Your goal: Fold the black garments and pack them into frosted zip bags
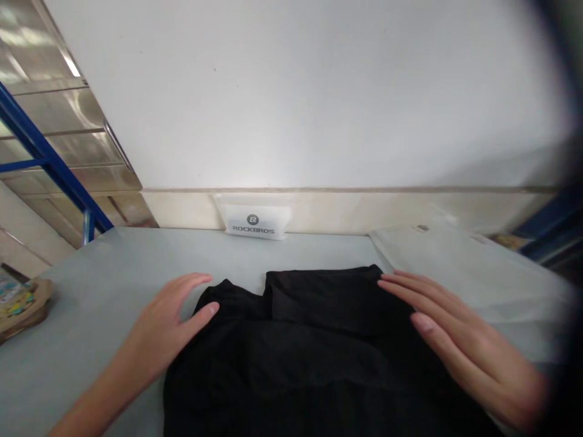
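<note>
A black cloth garment (319, 358) lies partly folded on the grey table, running out of view at the bottom. Its exact kind does not show. At its upper left edge is my left hand (175, 318), thumb and fingers spread apart in a curve with nothing between them. My right hand (460, 340) is over the garment's right side, fingers stretched out straight near the upper right corner and thumb apart from them. Whether either hand touches the cloth is hard to tell.
A white ROCKBROS pouch (255, 221) leans on the wall behind the table (182, 249). Pale plastic bags (464, 273) lie at the right. A wooden tray (39, 306) with small colourful items sits at the left edge. A blue metal frame (54, 167) stands beyond.
</note>
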{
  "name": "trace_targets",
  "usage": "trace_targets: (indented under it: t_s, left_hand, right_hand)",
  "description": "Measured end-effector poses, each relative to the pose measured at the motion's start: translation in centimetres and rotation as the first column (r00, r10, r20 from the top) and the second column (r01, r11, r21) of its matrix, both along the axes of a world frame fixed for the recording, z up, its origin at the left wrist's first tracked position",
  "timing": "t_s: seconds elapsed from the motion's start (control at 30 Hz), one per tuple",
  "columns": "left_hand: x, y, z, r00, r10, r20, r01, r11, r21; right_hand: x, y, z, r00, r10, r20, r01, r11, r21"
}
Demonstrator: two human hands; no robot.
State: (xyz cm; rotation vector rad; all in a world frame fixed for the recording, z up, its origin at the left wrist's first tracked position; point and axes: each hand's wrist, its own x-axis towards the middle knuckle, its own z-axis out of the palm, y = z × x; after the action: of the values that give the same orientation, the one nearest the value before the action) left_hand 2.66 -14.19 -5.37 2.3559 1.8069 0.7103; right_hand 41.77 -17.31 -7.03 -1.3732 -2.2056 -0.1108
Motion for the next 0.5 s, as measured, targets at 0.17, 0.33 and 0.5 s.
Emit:
trace_targets:
  t_s: [0.17,0.33,0.5]
  left_hand:
    - [-1.3,1.8,-0.4,0.999,0.003,0.033,0.001,0.994,-0.108]
    - [-1.8,0.2,-1.0,0.996,-0.046,-0.074,0.068,0.938,0.341]
    - [-2.7,-1.1,-1.5,0.872,-0.372,-0.319,0.481,0.775,0.41]
  right_hand:
    - [0.2,-0.3,0.6,0.997,0.032,-0.071,-0.028,0.998,0.053]
    - [-1.7,-0.8,2.1,0.988,0.128,0.08,-0.137,0.984,0.114]
    - [-7.3,-0.1,5.5,0.958,0.267,0.1,-0.271,0.962,0.025]
